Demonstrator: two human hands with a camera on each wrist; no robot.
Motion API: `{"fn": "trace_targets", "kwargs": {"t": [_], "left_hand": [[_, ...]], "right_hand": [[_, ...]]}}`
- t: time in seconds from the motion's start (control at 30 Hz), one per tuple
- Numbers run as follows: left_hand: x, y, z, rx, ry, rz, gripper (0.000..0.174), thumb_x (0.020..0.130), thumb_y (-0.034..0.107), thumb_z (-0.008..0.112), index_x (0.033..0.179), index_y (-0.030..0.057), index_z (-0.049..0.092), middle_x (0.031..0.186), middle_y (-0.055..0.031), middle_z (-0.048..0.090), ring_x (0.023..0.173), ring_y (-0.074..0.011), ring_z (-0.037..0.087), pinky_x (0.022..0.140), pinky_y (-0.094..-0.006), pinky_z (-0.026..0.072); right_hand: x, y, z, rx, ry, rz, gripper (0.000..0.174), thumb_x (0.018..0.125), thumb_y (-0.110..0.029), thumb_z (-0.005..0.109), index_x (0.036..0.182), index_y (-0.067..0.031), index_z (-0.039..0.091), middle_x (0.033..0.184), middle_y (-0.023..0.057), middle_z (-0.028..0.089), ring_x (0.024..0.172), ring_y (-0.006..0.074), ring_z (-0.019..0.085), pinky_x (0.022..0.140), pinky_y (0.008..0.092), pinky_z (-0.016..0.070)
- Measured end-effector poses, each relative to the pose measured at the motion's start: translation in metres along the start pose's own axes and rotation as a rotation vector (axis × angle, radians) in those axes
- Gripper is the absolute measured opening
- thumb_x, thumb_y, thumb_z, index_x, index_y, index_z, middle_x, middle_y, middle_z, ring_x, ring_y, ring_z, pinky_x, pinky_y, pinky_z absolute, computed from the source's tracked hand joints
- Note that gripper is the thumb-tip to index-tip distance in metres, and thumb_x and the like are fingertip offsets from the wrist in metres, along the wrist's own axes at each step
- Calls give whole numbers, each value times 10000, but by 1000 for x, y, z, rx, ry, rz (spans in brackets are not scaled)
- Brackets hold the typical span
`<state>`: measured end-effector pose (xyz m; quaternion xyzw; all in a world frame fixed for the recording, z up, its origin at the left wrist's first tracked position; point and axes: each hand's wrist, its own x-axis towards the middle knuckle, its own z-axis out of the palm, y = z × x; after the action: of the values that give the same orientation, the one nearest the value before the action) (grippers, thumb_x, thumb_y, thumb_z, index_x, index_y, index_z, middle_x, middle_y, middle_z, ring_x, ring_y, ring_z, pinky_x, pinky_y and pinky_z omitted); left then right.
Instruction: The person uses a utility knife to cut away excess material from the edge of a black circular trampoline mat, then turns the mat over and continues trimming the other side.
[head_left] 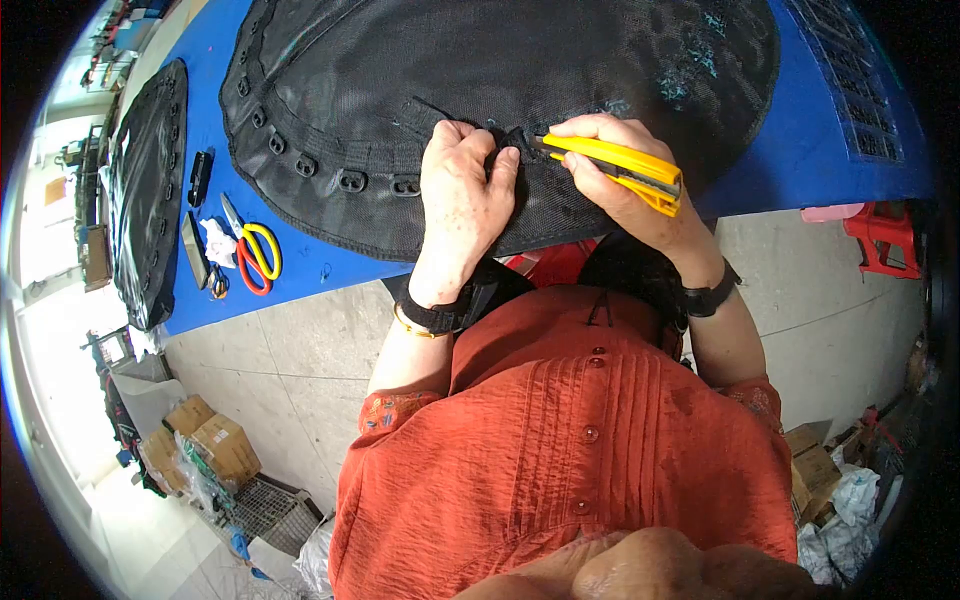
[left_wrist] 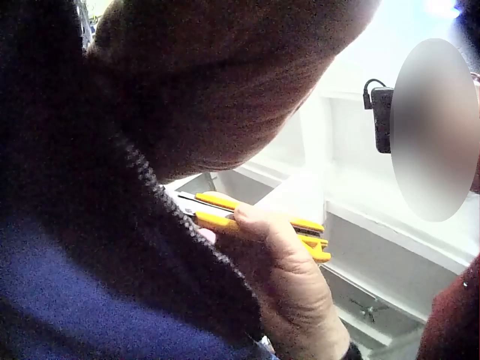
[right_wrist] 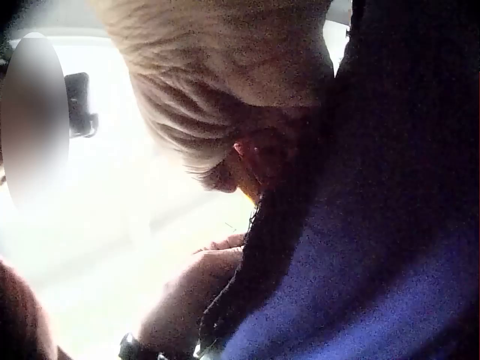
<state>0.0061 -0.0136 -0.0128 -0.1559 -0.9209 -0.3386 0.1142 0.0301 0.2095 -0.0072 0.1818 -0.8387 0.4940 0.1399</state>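
My right hand (head_left: 645, 212) grips yellow-handled thread snips (head_left: 618, 158), their tips pointing left at a black strap (head_left: 514, 138) on a large black mesh piece (head_left: 420, 70). Just left of the tips, my left hand (head_left: 460, 195) pinches that strap between thumb and fingers. Black plastic buckles (head_left: 351, 181) line the curved edge of the mesh piece. In the left wrist view the snips (left_wrist: 217, 221) show two yellow handles and a metal blade, with the right hand (left_wrist: 289, 277) around them. Most of the right wrist view is dark fabric and a palm.
On the blue table (head_left: 310, 285) at left lie red-and-yellow-handled scissors (head_left: 258, 258), a crumpled white scrap (head_left: 219, 243) and small dark tools. Another black mesh piece (head_left: 150, 190) hangs over the far left edge. A red stool (head_left: 882, 240) stands at right, cardboard boxes (head_left: 222, 448) at lower left.
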Motion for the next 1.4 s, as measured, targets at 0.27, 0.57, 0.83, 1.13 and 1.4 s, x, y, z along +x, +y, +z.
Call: {"fn": "trace_targets", "kwargs": {"t": [0.27, 0.57, 0.83, 1.13, 1.4], "left_hand": [[1, 2, -1, -12, -5, -11, 223, 887, 150, 828, 901, -29, 696, 987, -173, 644, 917, -361, 648, 819, -446, 531], [1, 0, 0, -17, 10, 4, 216, 879, 132, 833, 890, -25, 685, 978, -167, 644, 913, -363, 650, 825, -444, 530], [2, 5, -2, -3, 18, 1, 193, 865, 113, 818, 860, -25, 683, 944, -195, 634, 895, -376, 645, 816, -463, 538], [6, 8, 1, 10, 40, 18, 157, 901, 126, 780, 859, 16, 676, 925, -187, 631, 881, -366, 645, 795, -466, 543], [6, 7, 3, 14, 42, 25, 132, 900, 108, 772, 859, 22, 681, 935, -184, 634, 879, -366, 651, 792, -464, 545]], "right_hand": [[8, -8, -15, -42, -79, -85, 213, 950, -191, 739, 1141, -101, 717, 1058, 74, 765, 948, 286, 729, 887, 387, 523], [9, -18, -24, -121, -119, -94, 191, 936, -181, 757, 1113, -124, 713, 1026, 58, 759, 936, 289, 723, 880, 395, 522], [2, -19, -30, -116, -136, -64, 175, 945, -190, 750, 1105, -130, 711, 995, 65, 759, 917, 290, 723, 882, 407, 516], [0, -16, -16, -10, -29, 38, 188, 973, -187, 717, 1140, -105, 692, 1009, 79, 771, 930, 279, 751, 846, 378, 547], [-1, -7, 21, 175, 135, 195, 212, 976, -148, 727, 1176, -87, 694, 1074, 98, 768, 976, 299, 749, 879, 402, 561]]}}
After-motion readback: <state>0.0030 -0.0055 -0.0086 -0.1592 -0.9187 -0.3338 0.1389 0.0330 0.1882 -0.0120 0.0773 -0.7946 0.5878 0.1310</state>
